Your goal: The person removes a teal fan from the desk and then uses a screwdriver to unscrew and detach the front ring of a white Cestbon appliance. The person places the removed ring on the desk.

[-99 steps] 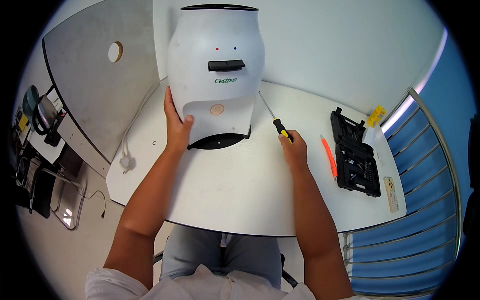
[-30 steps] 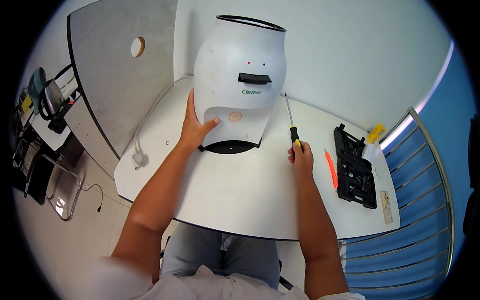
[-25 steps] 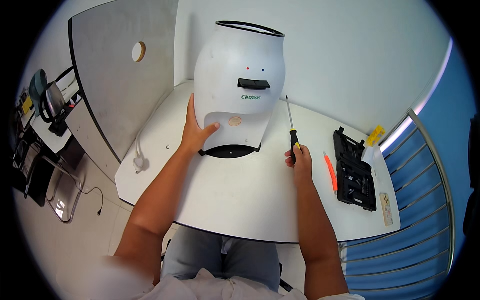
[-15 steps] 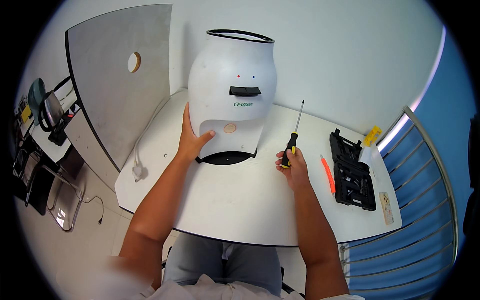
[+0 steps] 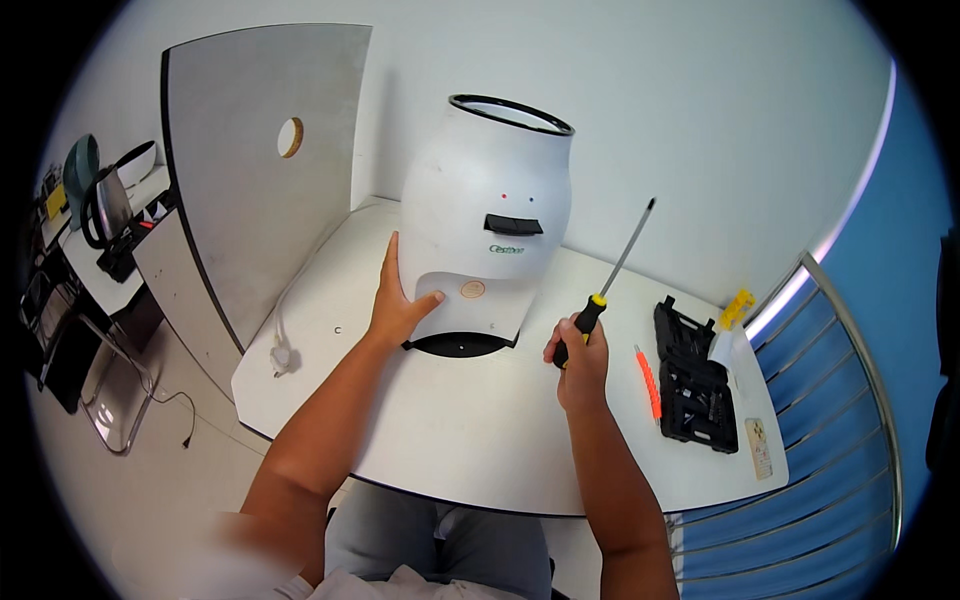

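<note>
Screwdriver (image 5: 600,298) in right grip (image 5: 580,352), wrapped snugly round the handle, above the surface (image 5: 470,430). Points tip-up, slanting toward the far edge and rightward. White dispenser (image 5: 440,215) upright near the far edge, facing the near edge, hiding part of the far one. Left grip (image 5: 397,308) spread wide against its lower left side. Open black tool case (image 5: 697,375) near the right edge, orange flexible shaft (image 5: 648,383) just beside; plug (image 5: 280,357) near the left edge.

Two hands (image 5: 398,314) (image 5: 588,366), one dispenser (image 5: 455,225), one screwdriver (image 5: 591,312).
</note>
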Demonstrator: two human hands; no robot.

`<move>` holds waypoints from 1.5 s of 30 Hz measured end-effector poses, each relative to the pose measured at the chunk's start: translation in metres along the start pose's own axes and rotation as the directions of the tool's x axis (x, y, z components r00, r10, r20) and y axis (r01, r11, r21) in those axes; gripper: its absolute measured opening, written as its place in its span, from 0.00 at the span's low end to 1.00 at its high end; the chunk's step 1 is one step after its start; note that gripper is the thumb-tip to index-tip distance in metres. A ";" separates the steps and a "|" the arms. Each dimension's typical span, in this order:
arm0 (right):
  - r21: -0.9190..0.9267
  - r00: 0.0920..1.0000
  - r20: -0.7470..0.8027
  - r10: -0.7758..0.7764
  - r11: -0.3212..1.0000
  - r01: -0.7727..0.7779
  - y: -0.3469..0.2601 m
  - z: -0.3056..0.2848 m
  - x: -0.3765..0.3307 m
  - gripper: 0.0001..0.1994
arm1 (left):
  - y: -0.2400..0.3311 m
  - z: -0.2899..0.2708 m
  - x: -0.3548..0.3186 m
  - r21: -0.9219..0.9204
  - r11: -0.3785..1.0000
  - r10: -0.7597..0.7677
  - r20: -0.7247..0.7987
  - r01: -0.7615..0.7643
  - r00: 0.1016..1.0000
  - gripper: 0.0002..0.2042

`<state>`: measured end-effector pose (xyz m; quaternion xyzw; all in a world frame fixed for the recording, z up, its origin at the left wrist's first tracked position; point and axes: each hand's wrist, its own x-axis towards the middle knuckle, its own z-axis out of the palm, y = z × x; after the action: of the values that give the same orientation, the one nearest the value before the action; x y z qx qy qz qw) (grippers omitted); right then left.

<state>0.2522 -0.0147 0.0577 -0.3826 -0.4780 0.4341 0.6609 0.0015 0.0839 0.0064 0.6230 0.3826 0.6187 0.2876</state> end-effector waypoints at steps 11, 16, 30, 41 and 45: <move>-0.369 0.915 -0.171 -0.366 0.884 0.285 -0.055 0.093 0.052 0.30 | 0.013 -0.002 -0.004 0.123 0.991 -0.058 -0.001 0.058 0.998 0.53; -0.381 0.914 -0.199 -0.354 0.887 0.261 -0.050 0.095 0.051 0.27 | 0.010 -0.004 -0.004 0.102 0.994 -0.043 -0.006 0.043 0.999 0.53; -0.380 0.936 -0.116 -0.333 0.885 0.268 -0.058 0.099 0.039 0.19 | 0.010 -0.005 -0.005 0.147 0.989 -0.030 -0.018 0.032 0.999 0.54; 0.020 0.978 0.010 -0.207 0.978 0.207 -0.073 0.080 0.036 0.15 | 0.003 0.001 -0.004 0.114 0.993 0.000 -0.023 0.003 1.000 0.52; 0.169 0.990 0.043 -0.137 0.977 0.128 -0.077 0.076 0.035 0.17 | 0.004 0.000 -0.003 0.024 0.999 -0.032 -0.020 0.032 0.999 0.51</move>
<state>0.2004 -0.0008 0.1582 -0.2817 -0.4826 0.4376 0.7045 0.0025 0.0797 0.0084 0.6142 0.4028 0.6153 0.2862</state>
